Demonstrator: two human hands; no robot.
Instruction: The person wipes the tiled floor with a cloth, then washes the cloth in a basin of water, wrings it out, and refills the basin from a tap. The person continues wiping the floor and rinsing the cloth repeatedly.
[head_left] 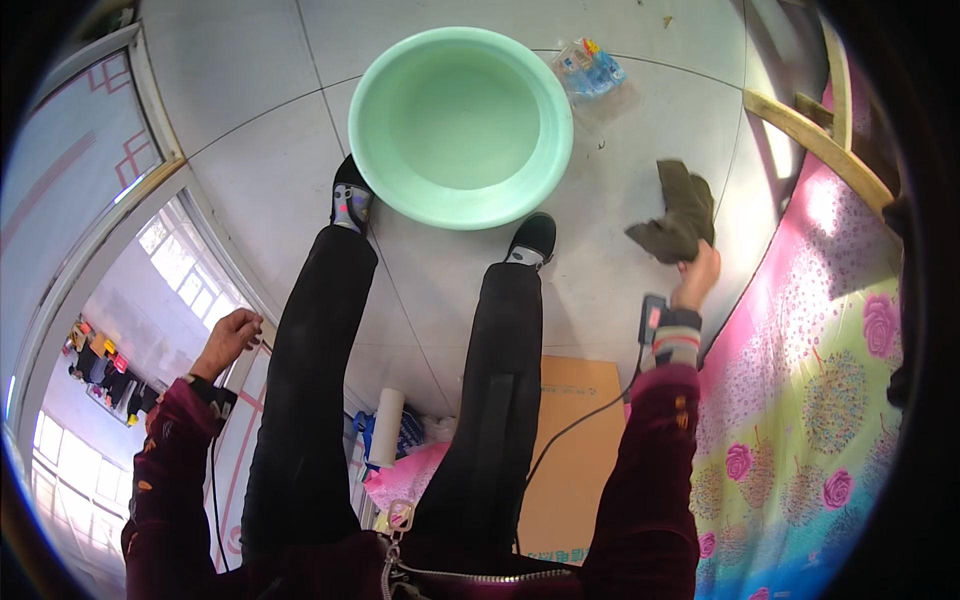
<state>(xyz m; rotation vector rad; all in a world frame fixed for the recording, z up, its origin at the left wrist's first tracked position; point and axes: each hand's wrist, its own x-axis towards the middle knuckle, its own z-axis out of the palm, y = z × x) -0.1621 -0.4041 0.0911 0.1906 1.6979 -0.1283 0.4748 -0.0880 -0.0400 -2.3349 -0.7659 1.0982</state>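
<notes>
The right hand (700, 277) is at the right of the view, its fingers grasping one end of a dark olive cloth (680, 215). The cloth stands out ahead of the hand over the tiled floor (262, 200), creased and split into uneven flaps, to the right of the basin (465, 216) and well apart from it. The left hand (232, 340) is out to the left, close to a framed shiny panel (185, 300); its fingers are loosely curled, and whether they are fully closed cannot be told.

The pale green, round basin is on the floor in front, its near rim beside the two dark shoes (534, 236). Whether it holds water cannot be told. A clear bag (590, 72) with blue and yellow parts lies just to the basin's right.

The person wears black trousers (312, 380) and maroon sleeves (645, 460). A black device (652, 318) with a cable sits at the right wrist. Low down are a white roll (386, 430) and flat cardboard (580, 430); a flowered sheet (800, 450) hangs along the right.
</notes>
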